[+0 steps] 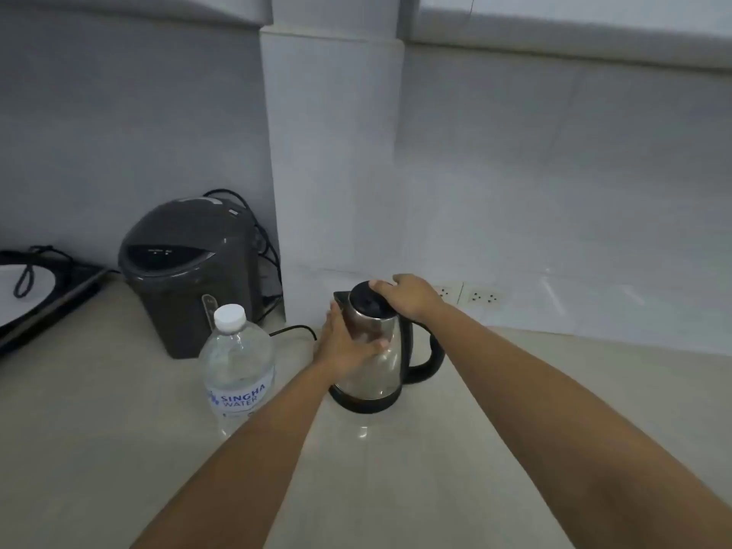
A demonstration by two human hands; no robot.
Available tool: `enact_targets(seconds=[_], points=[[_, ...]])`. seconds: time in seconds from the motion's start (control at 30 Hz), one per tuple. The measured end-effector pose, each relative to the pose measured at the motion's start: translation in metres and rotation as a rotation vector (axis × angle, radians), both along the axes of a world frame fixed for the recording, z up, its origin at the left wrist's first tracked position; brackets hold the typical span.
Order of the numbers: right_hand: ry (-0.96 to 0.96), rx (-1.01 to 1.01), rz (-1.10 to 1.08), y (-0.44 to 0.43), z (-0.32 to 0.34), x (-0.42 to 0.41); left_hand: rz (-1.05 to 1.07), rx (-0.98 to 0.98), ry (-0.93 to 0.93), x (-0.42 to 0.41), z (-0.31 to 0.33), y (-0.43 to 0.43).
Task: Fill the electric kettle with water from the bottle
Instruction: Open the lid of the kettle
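While hands grip kettle (372, 362), bottle (237, 366) stands beside.

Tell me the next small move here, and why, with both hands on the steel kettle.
Probably lift the black lid open with the right hand, whose fingers rest on it, while the left hand steadies the stainless steel electric kettle. The lid looks closed, and the clear plastic water bottle stands beside it with its white cap on.

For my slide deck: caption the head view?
Left hand steadies steel kettle, right hand on its lid; capped bottle beside.
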State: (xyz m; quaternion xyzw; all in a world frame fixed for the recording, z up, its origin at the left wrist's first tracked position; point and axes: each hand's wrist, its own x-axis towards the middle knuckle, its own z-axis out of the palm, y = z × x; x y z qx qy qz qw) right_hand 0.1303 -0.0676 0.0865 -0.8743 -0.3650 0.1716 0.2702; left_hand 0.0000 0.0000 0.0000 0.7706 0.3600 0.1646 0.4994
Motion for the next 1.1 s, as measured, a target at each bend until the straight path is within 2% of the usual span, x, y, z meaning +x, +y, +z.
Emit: enact_targets(seconds=[0.07, 0.13, 0.27, 0.47, 0.73, 0.93, 1.1], points=[[0.017, 0.025, 0.003, 0.003, -0.003, 0.001, -0.016, -0.055, -0.104, 0.004, 0.0, -0.001], [0.008, 0.054, -0.005, 0.004, -0.01, 0.003, 0.017, -0.066, -0.13, 0.006, -0.003, -0.003], [0.009, 0.115, 0.013, 0.004, -0.017, 0.009, 0.094, -0.008, -0.136, 0.008, -0.011, -0.012], [0.136, 0.158, 0.091, 0.003, -0.016, 0.024, 0.166, 0.082, -0.093, 0.009, -0.018, -0.019], [-0.051, 0.025, 0.008, 0.017, -0.014, 0.008, 0.119, -0.097, -0.141, 0.01, -0.008, -0.005], [-0.14, 0.072, -0.023, 0.016, -0.018, 0.004, 0.077, -0.159, -0.176, 0.007, -0.022, -0.002], [-0.133, 0.136, -0.025, 0.015, -0.019, 0.004, 0.066, -0.16, -0.172, 0.006, -0.025, -0.002]])
